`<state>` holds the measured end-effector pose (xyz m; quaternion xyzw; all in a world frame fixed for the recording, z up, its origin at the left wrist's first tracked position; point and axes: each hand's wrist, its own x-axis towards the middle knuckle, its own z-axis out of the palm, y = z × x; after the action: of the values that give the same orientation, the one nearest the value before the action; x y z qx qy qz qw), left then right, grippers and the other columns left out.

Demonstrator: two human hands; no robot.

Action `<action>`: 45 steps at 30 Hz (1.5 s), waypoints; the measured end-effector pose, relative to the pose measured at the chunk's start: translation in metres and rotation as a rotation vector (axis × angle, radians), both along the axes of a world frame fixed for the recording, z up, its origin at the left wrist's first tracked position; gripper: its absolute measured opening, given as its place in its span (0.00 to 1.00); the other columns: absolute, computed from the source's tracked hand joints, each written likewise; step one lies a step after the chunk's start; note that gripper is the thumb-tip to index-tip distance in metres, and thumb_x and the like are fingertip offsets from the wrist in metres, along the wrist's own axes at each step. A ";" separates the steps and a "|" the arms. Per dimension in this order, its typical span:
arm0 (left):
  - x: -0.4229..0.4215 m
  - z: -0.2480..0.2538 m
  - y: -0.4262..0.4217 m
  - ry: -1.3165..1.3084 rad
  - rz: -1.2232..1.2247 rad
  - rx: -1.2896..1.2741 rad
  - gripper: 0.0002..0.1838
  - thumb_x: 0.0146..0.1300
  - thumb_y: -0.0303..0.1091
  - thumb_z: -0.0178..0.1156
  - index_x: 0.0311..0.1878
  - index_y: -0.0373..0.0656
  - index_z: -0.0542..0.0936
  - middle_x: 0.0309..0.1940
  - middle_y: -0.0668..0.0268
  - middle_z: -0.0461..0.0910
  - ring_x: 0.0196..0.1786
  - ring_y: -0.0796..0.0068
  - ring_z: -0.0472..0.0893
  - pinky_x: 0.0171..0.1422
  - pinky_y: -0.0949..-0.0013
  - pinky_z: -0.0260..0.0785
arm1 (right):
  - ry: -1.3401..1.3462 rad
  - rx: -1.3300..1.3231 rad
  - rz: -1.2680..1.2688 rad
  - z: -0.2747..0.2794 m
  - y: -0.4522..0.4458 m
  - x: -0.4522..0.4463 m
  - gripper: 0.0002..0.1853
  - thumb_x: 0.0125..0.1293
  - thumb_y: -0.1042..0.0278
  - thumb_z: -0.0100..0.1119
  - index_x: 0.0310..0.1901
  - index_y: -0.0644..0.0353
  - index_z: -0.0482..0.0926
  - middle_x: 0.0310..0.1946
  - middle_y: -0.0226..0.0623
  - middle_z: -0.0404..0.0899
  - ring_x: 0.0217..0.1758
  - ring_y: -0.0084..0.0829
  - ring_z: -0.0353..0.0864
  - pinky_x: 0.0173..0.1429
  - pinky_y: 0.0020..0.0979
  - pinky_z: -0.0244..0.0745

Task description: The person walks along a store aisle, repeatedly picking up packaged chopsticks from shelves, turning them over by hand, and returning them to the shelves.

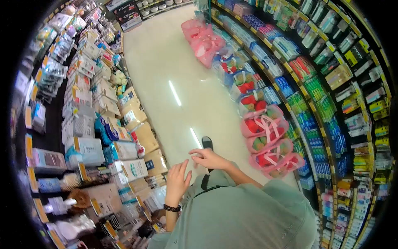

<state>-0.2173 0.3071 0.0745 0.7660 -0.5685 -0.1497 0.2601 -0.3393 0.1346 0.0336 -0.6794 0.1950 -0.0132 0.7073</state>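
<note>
My left hand point(177, 181) is raised in front of my body on the left, with a dark beaded bracelet point(172, 208) at the wrist. Its fingers are apart and nothing is in them. Just to its right, my right hand point(206, 158) reaches inward with fingers and thumb spread, also holding nothing. The two hands are close but do not touch. Below them is my grey-green shirt point(244, 211). Boxed goods point(132, 171) on the left shelf are nearest to my left hand.
Packed store shelves point(89, 149) line the left side, and curved shelves with toothpaste boxes point(286, 47) line the right. Pink baskets point(265, 124) and clear bags stand along the right shelf's foot. A pale floor point(159, 54) runs between. A dark shoe point(207, 142) shows beyond my hands.
</note>
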 end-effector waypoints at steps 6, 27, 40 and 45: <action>0.060 0.035 -0.128 -0.039 -0.024 0.000 0.24 0.63 0.31 0.65 0.62 0.39 0.76 0.47 0.53 0.79 0.51 0.49 0.78 0.56 0.54 0.72 | -0.234 -0.122 -0.160 0.007 -0.116 0.074 0.17 0.75 0.65 0.51 0.50 0.70 0.82 0.40 0.43 0.86 0.44 0.27 0.83 0.52 0.30 0.77; 0.315 -0.022 -0.421 0.039 -0.083 -0.094 0.23 0.61 0.31 0.66 0.60 0.38 0.77 0.49 0.54 0.81 0.54 0.52 0.79 0.59 0.55 0.71 | 0.009 -0.059 -0.251 -0.021 -0.389 0.293 0.21 0.74 0.66 0.54 0.62 0.72 0.73 0.49 0.47 0.86 0.53 0.33 0.85 0.57 0.33 0.78; 0.576 -0.002 -0.555 0.095 0.376 -0.256 0.27 0.64 0.28 0.64 0.67 0.39 0.74 0.44 0.57 0.86 0.54 0.55 0.82 0.60 0.56 0.72 | 0.036 -0.244 0.284 0.076 -0.545 0.545 0.19 0.75 0.60 0.53 0.58 0.65 0.76 0.55 0.52 0.81 0.53 0.43 0.83 0.57 0.40 0.76; 0.623 -0.015 -0.584 0.075 0.421 -0.291 0.22 0.64 0.27 0.64 0.62 0.37 0.77 0.44 0.54 0.86 0.54 0.53 0.83 0.62 0.57 0.73 | -0.401 -0.778 0.247 0.023 -0.574 0.617 0.20 0.74 0.63 0.53 0.62 0.64 0.73 0.49 0.51 0.83 0.47 0.46 0.85 0.55 0.40 0.78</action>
<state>0.4055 -0.2769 0.0596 0.8160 -0.4019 -0.0371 0.4139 0.2776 -0.4398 0.0566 -0.8968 -0.0479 -0.1321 0.4196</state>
